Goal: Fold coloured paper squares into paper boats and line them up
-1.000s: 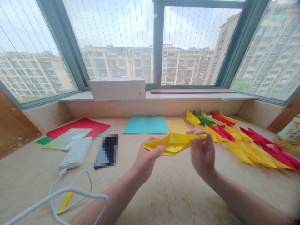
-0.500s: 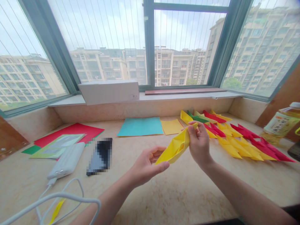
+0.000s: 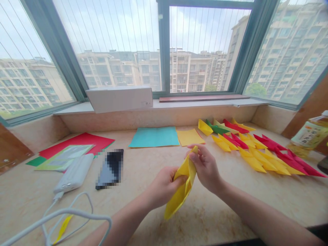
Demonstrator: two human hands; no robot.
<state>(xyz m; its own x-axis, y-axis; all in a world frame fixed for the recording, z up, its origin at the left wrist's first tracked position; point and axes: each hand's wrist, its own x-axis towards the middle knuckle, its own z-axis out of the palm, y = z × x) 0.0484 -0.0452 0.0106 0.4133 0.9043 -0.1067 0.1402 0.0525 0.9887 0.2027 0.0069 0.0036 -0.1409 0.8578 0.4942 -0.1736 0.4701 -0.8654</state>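
A folded yellow paper boat [image 3: 181, 191] hangs nearly upright above the stone counter [image 3: 225, 205], one tip pointing down toward me. My left hand [image 3: 164, 186] grips its middle with closed fingers. My right hand [image 3: 205, 167] pinches its upper end between thumb and fingers. Both hands are close together, just in front of a flat yellow sheet [image 3: 189, 137].
Several finished yellow, red and green paper boats [image 3: 256, 150] lie in rows at the right. A teal sheet [image 3: 154, 137], red and green sheets [image 3: 82, 141], a white power bank [image 3: 74, 173] with cable, a phone [image 3: 110, 169], a white box [image 3: 120, 98] and a bottle [image 3: 309, 135] surround the spot.
The boat went from lying level between my hands to hanging nearly upright. My right hand came down and toward me, and my left hand closed on the boat's middle.
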